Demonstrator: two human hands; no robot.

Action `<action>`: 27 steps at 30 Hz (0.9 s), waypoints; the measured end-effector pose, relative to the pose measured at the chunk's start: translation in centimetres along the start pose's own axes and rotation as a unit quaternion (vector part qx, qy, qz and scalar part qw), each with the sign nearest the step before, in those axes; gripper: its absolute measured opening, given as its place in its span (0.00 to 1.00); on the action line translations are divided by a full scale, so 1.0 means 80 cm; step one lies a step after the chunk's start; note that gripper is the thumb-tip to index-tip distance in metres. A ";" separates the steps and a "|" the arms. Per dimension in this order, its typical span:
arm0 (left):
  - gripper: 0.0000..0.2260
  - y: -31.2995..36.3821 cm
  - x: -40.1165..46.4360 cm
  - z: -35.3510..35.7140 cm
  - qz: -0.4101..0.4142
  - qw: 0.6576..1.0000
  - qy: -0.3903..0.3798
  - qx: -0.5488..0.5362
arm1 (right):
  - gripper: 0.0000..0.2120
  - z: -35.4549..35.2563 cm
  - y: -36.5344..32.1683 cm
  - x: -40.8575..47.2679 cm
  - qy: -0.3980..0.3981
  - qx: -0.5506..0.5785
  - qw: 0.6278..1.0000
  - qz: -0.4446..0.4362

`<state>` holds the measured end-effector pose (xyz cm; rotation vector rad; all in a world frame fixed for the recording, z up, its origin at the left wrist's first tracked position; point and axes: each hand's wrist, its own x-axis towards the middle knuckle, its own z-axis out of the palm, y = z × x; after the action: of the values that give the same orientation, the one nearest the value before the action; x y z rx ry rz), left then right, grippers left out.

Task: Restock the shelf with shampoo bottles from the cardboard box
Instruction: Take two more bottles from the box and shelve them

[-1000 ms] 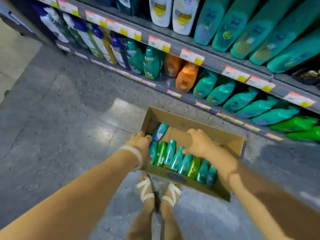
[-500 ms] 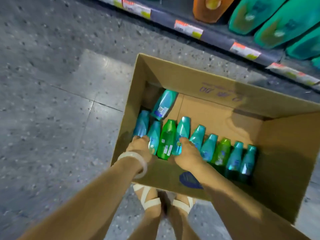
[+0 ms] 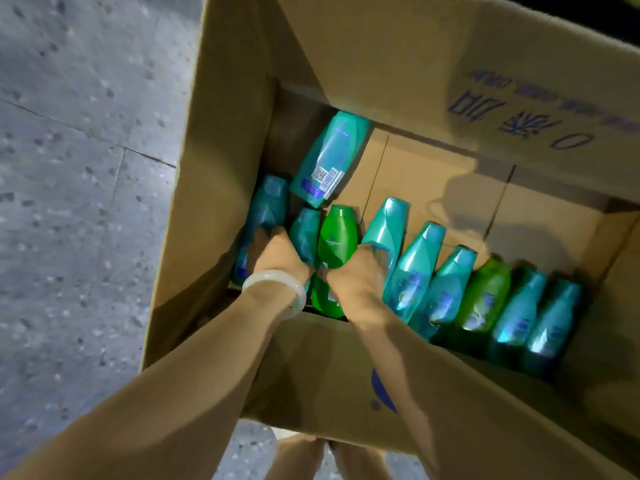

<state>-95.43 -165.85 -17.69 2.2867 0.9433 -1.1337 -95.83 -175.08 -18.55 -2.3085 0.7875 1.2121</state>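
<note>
Both hands reach into the cardboard box (image 3: 221, 140) on the grey speckled floor (image 3: 79, 168). The left hand (image 3: 277, 254), with a pale bangle (image 3: 275, 289) on its wrist, curls its grip round a teal shampoo bottle (image 3: 305, 233) near the box's left wall. The right hand (image 3: 353, 275) grips another teal bottle (image 3: 386, 226) just beside a green bottle (image 3: 337, 237). More bottles stand in a row along the near wall.
</note>
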 end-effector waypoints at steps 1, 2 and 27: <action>0.25 0.000 0.003 0.002 0.005 1.000 0.017 0.015 | 0.27 0.000 0.000 0.002 -0.002 -0.002 1.000 0.006; 0.26 0.001 0.005 0.005 0.009 0.999 0.029 0.031 | 0.27 0.001 0.000 0.003 -0.002 -0.003 1.000 0.010; 0.13 0.066 -0.119 -0.157 0.090 0.920 -0.159 -0.347 | 0.20 -0.186 0.008 -0.101 -0.171 0.350 0.916 -0.093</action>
<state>-89.15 -165.33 -2.33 1.5246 0.8131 -0.8671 -90.95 -181.98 -3.91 -1.5006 0.7020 0.9920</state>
